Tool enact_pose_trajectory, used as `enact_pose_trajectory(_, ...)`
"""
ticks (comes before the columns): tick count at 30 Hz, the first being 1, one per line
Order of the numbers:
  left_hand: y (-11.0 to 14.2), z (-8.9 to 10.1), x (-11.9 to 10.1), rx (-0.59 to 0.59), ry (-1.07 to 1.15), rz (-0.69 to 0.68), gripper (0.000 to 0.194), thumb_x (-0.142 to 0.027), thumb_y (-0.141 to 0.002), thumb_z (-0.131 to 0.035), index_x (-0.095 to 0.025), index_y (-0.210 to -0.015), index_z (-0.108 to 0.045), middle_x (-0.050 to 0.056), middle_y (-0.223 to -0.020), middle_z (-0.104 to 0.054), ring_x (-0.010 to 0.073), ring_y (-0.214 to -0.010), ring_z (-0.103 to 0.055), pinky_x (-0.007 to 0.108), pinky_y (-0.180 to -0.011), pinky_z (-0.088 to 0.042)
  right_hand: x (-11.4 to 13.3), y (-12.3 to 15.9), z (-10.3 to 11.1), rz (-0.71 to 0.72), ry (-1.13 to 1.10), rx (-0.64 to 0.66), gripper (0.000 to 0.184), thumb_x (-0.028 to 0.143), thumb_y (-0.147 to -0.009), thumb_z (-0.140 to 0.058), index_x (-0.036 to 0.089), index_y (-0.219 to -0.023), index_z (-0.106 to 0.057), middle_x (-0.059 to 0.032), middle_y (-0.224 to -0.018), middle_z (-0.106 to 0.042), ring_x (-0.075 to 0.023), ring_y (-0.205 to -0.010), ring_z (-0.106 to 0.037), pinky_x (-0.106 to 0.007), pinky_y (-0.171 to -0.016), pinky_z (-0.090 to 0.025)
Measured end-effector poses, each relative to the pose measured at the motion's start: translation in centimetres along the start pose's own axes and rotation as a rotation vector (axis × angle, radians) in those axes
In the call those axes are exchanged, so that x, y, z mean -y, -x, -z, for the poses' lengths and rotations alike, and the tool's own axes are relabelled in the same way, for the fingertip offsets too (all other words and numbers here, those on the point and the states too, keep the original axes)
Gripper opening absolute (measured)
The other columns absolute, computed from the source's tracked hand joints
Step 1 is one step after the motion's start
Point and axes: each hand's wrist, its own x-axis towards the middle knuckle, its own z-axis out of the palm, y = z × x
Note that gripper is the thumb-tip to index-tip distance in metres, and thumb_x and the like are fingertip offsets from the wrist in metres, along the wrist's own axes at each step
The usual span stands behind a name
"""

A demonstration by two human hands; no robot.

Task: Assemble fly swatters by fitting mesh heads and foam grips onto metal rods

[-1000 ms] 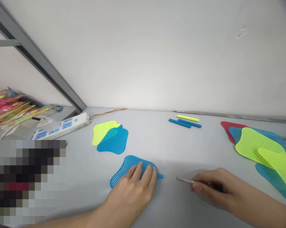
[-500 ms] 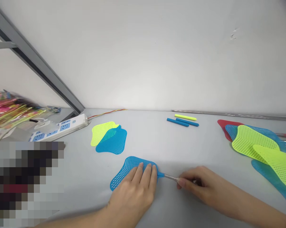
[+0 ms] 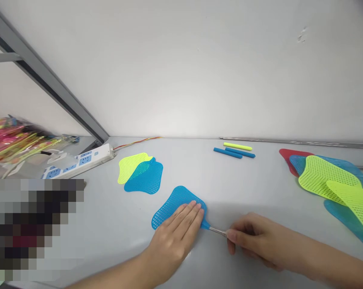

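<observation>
Blue flyswatter head (image 3: 177, 206), perforated, on metal rod (image 3: 217, 230).

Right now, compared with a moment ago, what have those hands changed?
The right hand has brought the metal rod to the neck of the blue plastic fly swatter head, and they now meet. The left hand has slid that head rightward, turning it. The other swatters and power strip stayed put.

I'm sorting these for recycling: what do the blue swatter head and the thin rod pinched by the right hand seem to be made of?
The blue fly swatter head looks like moulded plastic with a smooth, slightly glossy finish, shown by its even colour and regular punched grid of holes. The thin handle rod looks like polished metal, probably steel, judging by its bright reflections; the exact metal can't be told.
</observation>
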Motion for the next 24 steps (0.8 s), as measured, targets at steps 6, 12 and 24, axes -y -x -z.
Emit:
enact_pose_trajectory(6, -1.2, 0.7, -0.5, 0.018, -0.041, -0.054, 0.036, -0.002, -0.083, -0.026, -0.001, -0.109, -0.05, 0.016, -0.108, -0.059, 0.0231, -0.106, -0.051, 0.034, -0.084, -0.048, -0.1, -0.5, -0.7, -0.134, -0.281, 0.054, 0.034, 0.046, -0.082, -0.039, 0.017, -0.071, -0.052, 0.0071, -0.049, -0.034, -0.0015, -0.029, -0.02, -0.012, -0.024, -0.015)
enact_pose_trajectory(12, -1.7, 1.0, -0.2, 0.014, -0.046, -0.061, 0.035, -0.002, -0.084, -0.023, -0.001, -0.104, -0.052, 0.016, -0.102, -0.062, 0.0213, -0.101, -0.055, 0.033, -0.081, -0.049, 1.1, -0.8, 0.8, -0.284, -0.604, 0.238, 0.024, 0.038, -0.081, -0.046, 0.016, -0.073, -0.052, 0.0079, -0.05, -0.032, 0.0007, -0.031, -0.018, -0.008, -0.025, -0.01)
enact_pose_trajectory(24, -3.1, 1.4, -0.9, 0.127, -0.034, -0.011, 0.026, -0.004, -0.083, -0.03, -0.006, -0.094, -0.054, 0.011, -0.085, -0.062, 0.0228, -0.091, -0.056, 0.033, -0.074, -0.047, 2.2, -1.8, 1.1, -0.007, -0.437, 0.329, 0.034, 0.043, -0.082, -0.043, 0.013, -0.072, -0.055, 0.0058, -0.052, -0.037, -0.0009, -0.036, -0.024, -0.011, -0.031, -0.018)
